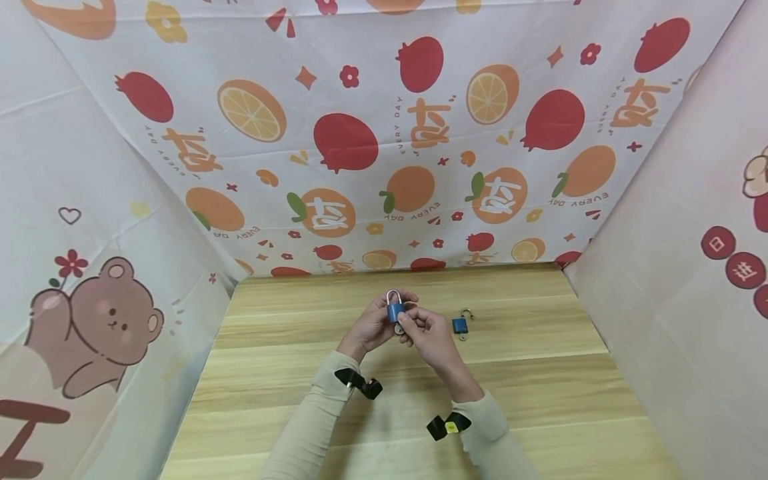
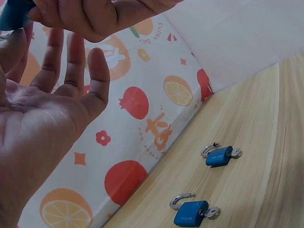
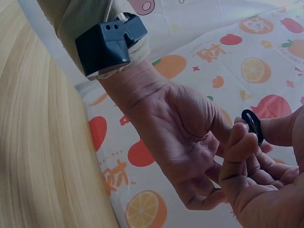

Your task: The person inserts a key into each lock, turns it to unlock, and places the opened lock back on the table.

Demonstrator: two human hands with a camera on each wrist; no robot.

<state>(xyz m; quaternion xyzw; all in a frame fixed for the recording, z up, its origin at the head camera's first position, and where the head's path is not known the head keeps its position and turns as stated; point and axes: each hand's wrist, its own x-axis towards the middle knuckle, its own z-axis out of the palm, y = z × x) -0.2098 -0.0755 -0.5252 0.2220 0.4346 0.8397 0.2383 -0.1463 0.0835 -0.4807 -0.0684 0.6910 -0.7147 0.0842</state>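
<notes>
A blue padlock (image 1: 395, 312) with an upright silver shackle and a key at its bottom is between my two hands. My right hand (image 1: 429, 337) pinches its lower part with thumb and fingers. Behind it is my left hand (image 1: 373, 325), palm turned up; its fingers (image 2: 74, 64) are spread and its thumb lies close against the padlock's underside. In the right wrist view the dark bottom of the padlock (image 3: 253, 124) shows at my right hand (image 3: 270, 197), near the thumb of my left hand (image 3: 173, 126).
Two more blue padlocks lie on the wooden table (image 1: 510, 400), shackles swung open and keys in: one farther (image 2: 219, 156), one nearer (image 2: 191, 213). Only one padlock (image 1: 459, 325) on the table shows in the head view. Fruit-patterned cloth (image 1: 354, 80) encloses the back.
</notes>
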